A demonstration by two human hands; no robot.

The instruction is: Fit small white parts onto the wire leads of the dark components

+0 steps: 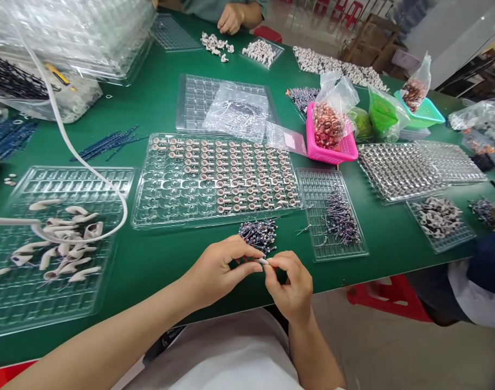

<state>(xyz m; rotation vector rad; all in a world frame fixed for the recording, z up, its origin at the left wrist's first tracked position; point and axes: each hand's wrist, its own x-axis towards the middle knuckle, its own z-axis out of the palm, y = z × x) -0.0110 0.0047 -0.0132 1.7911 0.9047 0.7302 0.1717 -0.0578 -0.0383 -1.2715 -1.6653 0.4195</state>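
Observation:
My left hand (221, 268) pinches a small whitish earbud shell (263, 261) between thumb and fingers. My right hand (291, 281) is closed at the shell's right end; what its fingertips grip is too small to make out. Just beyond my hands lies a heap of tiny wired parts (259, 235). Behind it, a clear moulded tray (166, 208) holds rows of similar shells with their round openings up, mostly in its middle and right side. Right of my hands, another clear tray (355, 253) carries a pile of wired parts (342, 219).
At left, loose shells (71, 246) lie on a clear tray (75, 309) with a white cable (64, 130) arching over it. Stacked trays (80, 38) stand behind. A pink basket (332, 154) holds bagged copper-coloured parts. Co-workers' hands (231, 19) appear across the table and at right.

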